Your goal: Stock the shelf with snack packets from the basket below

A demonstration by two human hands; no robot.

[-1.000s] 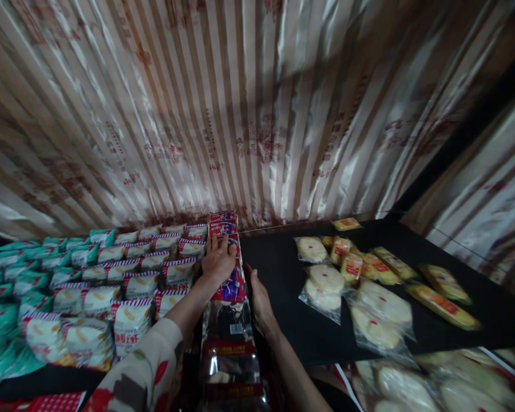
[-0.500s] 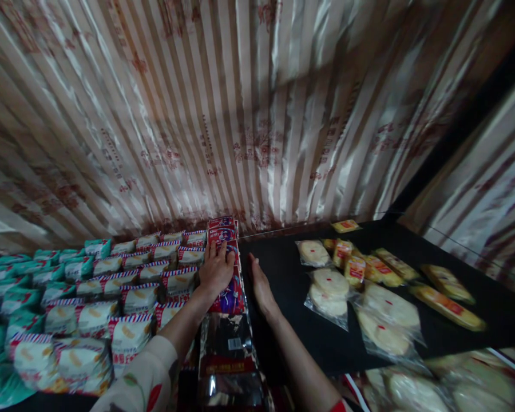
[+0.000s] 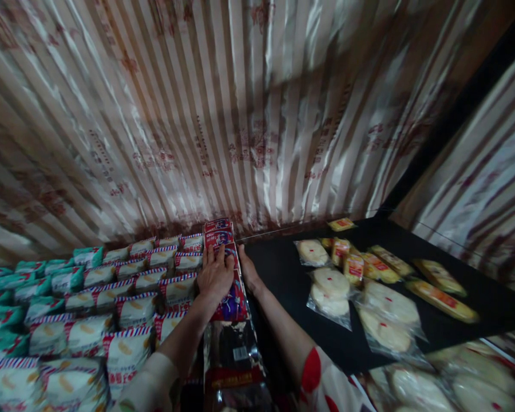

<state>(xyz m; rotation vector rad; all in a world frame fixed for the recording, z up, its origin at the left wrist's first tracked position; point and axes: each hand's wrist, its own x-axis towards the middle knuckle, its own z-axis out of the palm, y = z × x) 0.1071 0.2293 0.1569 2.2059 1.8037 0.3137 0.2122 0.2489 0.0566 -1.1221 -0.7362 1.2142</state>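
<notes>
A row of red and purple snack packets (image 3: pixel 232 303) stands at the middle of the shelf, running toward the back. My left hand (image 3: pixel 217 273) lies flat on top of these packets, fingers stretched forward. Against their right side rests my right hand (image 3: pixel 249 273), its fingers extended and its palm turned toward the row. Nearer to me, a dark shiny package with a barcode label (image 3: pixel 239 353) continues the row. Neither hand is wrapped around anything.
Rows of white packets with striped tops (image 3: pixel 137 312) fill the left side, with green packets (image 3: pixel 40 306) beyond. On the black shelf (image 3: pixel 278 309) at right lie bagged round flat breads (image 3: pixel 330 284) and yellow packs (image 3: pixel 442 300). A striped foil-like curtain (image 3: pixel 257 114) hangs behind.
My right hand has moved left, from a gap beside the red packets to against their side. My left hand stays on top. The view has shifted slightly.
</notes>
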